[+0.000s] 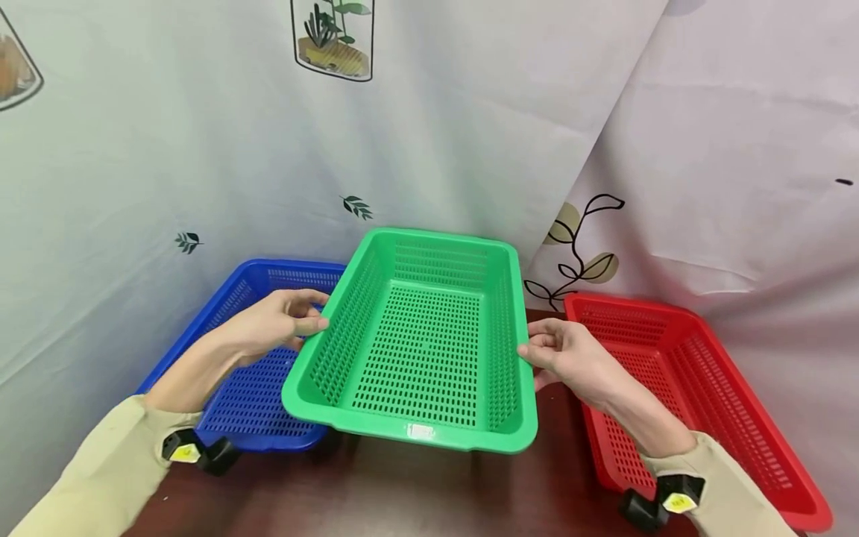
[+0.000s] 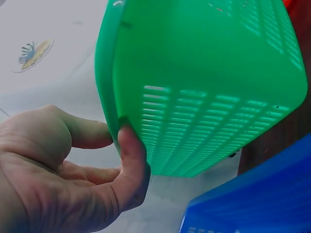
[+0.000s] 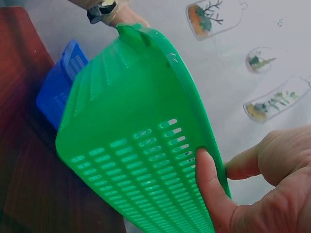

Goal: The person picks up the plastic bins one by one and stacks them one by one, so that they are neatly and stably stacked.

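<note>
A green plastic basket [image 1: 429,347] with slotted walls and floor is held up above the table, with nothing inside. My left hand [image 1: 282,322] pinches its left rim between thumb and fingers, and my right hand [image 1: 560,349] pinches the right rim. In the left wrist view the left hand [image 2: 73,170] has its thumb on one side of the rim and fingers against the outer wall. From the right wrist view, the right hand [image 3: 267,187] grips the opposite rim of the green basket [image 3: 136,131] in the same way.
A blue basket [image 1: 258,388] stands on the left, partly behind the green one and the left arm. On the right sits a red basket [image 1: 725,388], partly covered by the right arm. Beneath is a dark red-brown table [image 1: 416,492]; a printed white cloth [image 1: 470,134] hangs behind.
</note>
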Tool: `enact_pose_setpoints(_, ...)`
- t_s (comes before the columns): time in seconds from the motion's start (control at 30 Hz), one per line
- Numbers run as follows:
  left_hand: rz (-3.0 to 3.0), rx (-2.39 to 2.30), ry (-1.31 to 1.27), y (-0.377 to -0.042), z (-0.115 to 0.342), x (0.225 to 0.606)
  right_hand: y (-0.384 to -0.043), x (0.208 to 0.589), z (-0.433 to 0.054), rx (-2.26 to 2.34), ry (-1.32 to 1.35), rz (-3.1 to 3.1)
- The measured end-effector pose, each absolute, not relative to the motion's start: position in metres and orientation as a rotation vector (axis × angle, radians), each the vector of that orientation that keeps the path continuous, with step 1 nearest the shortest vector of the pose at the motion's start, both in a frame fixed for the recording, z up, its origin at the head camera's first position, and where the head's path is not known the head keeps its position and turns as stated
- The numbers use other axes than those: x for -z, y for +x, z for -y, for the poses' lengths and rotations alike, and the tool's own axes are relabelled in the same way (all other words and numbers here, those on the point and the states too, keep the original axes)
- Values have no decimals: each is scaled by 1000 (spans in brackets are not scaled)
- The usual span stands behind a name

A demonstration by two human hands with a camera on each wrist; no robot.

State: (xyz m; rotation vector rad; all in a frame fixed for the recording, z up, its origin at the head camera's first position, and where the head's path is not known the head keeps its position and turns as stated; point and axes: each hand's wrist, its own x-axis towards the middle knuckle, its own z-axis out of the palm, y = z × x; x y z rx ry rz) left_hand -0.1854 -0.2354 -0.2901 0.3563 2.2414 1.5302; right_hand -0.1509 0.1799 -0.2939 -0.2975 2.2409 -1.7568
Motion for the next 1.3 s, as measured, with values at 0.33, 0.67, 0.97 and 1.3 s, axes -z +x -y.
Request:
enact_pose_setpoints(0.33, -2270, -1515, 358, -185, 271, 280, -156, 291, -149, 1903, -398, -2123)
enact_pose_setpoints(0.67, -2153, -1712, 329, -184, 314, 282, -163, 293, -112, 2004, -381, -2041)
enact_pose_setpoints(0.97, -2092, -1825, 306, -184, 350, 288, -170, 295, -79, 2056, -427, -1972)
enact_pose_setpoints(1.3, -2148, -1833, 216, -181, 379, 287, -175, 297, -48, 2098, -406, -1907)
